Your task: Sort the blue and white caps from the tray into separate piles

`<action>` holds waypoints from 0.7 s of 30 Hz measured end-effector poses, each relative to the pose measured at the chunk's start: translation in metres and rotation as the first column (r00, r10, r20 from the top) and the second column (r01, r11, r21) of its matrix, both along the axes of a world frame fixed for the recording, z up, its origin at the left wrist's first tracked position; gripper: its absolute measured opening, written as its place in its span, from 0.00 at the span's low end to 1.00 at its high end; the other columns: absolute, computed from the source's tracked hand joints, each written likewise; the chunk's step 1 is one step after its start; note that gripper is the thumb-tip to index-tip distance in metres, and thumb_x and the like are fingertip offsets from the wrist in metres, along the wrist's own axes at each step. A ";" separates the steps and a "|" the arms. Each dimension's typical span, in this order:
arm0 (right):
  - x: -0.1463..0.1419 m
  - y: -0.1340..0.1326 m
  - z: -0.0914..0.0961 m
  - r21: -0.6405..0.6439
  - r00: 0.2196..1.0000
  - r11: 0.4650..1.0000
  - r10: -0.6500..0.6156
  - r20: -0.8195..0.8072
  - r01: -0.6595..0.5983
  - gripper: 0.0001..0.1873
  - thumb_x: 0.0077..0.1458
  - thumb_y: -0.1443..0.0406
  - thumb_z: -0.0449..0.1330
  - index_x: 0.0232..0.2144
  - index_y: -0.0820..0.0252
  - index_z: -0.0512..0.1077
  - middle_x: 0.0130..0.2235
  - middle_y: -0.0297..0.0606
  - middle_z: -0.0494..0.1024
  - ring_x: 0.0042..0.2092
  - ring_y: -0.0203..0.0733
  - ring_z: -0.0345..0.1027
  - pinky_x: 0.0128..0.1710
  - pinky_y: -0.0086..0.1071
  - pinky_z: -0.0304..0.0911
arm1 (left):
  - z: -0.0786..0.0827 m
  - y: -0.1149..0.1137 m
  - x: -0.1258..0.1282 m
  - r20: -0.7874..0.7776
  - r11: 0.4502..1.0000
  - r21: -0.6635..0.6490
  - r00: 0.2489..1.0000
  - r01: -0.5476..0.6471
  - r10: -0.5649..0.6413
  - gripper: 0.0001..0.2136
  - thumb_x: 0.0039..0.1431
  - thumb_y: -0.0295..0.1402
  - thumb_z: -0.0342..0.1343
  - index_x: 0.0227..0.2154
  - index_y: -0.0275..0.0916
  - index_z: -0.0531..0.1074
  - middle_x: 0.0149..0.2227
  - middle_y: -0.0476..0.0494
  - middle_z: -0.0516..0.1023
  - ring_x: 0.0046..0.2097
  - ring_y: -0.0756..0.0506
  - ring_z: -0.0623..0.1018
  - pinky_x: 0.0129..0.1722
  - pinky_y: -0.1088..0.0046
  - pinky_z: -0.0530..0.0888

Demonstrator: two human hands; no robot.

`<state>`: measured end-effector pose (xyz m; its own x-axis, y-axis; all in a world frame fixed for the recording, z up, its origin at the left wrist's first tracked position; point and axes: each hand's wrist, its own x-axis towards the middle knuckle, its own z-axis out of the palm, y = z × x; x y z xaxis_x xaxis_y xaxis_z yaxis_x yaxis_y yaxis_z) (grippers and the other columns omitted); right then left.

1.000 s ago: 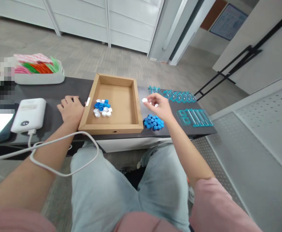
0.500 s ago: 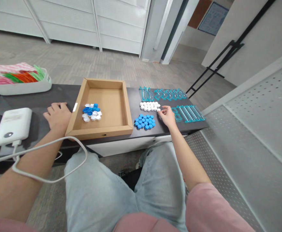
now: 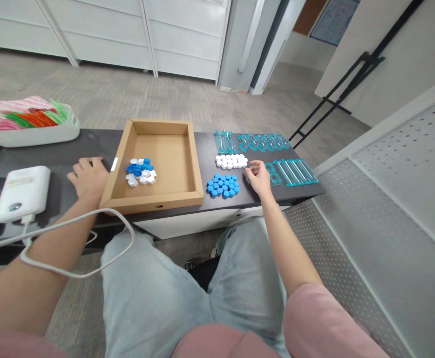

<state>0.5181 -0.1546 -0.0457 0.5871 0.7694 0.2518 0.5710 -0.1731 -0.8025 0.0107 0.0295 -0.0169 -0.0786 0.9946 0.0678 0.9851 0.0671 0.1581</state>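
My left hand (image 3: 86, 179) lies on the dark tabletop with its fingers spread, beside the left wall of a shallow cardboard tray (image 3: 165, 201). Inside that tray is a loose pile of small blue hexagonal pieces (image 3: 137, 170) and white hexagonal pieces (image 3: 148, 177). To the right of the tray, a group of white pieces (image 3: 230, 161) sits packed in rows. My right hand (image 3: 259, 180) is just right of this group, thumb and forefinger slightly apart, with nothing visible between them. Nearer to me lies a cluster of blue hexagonal pieces (image 3: 223, 186).
Teal-edged clear plastic parts (image 3: 264, 142) line the far table edge, and clear bars (image 3: 298, 172) lie right of my right hand. On the left are a white power bank (image 3: 22, 194) with a cable (image 3: 118, 213) crossing my left forearm, and a white bin (image 3: 38, 135).
My right fingers have come away from the white piece at the right end of the group, which now sits against the others. My left hand stays in place.
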 end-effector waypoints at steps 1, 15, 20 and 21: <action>0.000 -0.001 0.000 0.018 1.000 1.000 0.006 -0.010 -0.006 0.21 0.61 0.54 0.68 0.53 0.54 0.74 0.42 0.39 0.85 0.36 0.46 0.73 0.44 0.42 0.72 | 0.001 -0.001 0.000 0.017 1.000 -0.002 1.000 -0.005 0.005 0.36 0.78 0.38 0.29 0.77 0.29 0.68 0.76 0.11 0.68 0.73 0.19 0.68 0.66 0.37 0.68; -0.168 0.073 0.076 -0.090 0.578 0.633 0.748 0.326 -0.769 0.11 0.74 0.58 0.65 0.53 0.53 0.82 0.48 0.41 0.85 0.40 0.47 0.76 0.47 0.41 0.73 | 0.007 -0.012 0.010 0.100 0.996 0.081 0.995 -0.020 0.011 0.31 0.77 0.39 0.44 0.74 0.32 0.74 0.75 0.12 0.72 0.75 0.20 0.72 0.71 0.39 0.68; -0.243 0.144 0.075 -0.451 0.335 0.482 0.867 0.369 -0.751 0.12 0.73 0.70 0.66 0.55 0.60 0.83 0.56 0.48 0.85 0.52 0.50 0.79 0.56 0.39 0.71 | 0.004 -0.010 0.010 0.098 0.996 0.087 0.995 -0.022 0.013 0.30 0.77 0.38 0.44 0.73 0.33 0.75 0.76 0.14 0.72 0.75 0.20 0.72 0.72 0.40 0.68; -0.249 0.152 0.071 -0.488 0.316 0.468 0.877 0.363 -0.737 0.11 0.72 0.72 0.66 0.54 0.61 0.83 0.55 0.48 0.85 0.54 0.51 0.80 0.56 0.39 0.70 | 0.004 -0.010 0.010 0.096 0.996 0.085 0.995 -0.021 0.013 0.30 0.77 0.38 0.43 0.73 0.32 0.75 0.76 0.14 0.72 0.75 0.20 0.72 0.72 0.40 0.68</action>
<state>0.2690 -0.0031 0.0256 -0.5321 0.8458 0.0377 0.7873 0.5107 -0.3455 0.0207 0.0195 -0.0133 -0.1055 0.9839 0.1442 0.9642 0.0657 0.2570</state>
